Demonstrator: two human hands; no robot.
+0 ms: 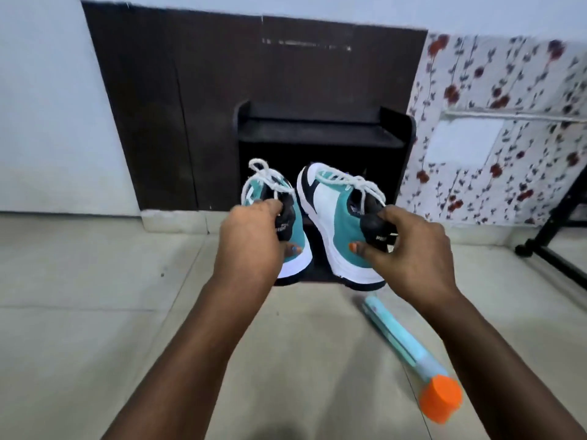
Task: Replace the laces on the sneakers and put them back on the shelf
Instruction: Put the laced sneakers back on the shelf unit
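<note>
Two teal, white and black sneakers with white laces hang in the air in front of a low black shelf (324, 134). My left hand (251, 239) grips the left sneaker (295, 249) by its black heel collar. My right hand (413, 249) grips the right sneaker (333, 211) the same way, thumb on the teal side. Both shoes point toes forward toward the shelf's dark lower opening. White laces (346, 182) are threaded and tied on both shoes.
A light blue tube with an orange cap (409, 354) lies on the tiled floor near my right forearm. A dark brown panel (190, 106) backs the shelf. A floral cloth (508, 138) hangs at right, with a black stand leg (559, 246) on the floor.
</note>
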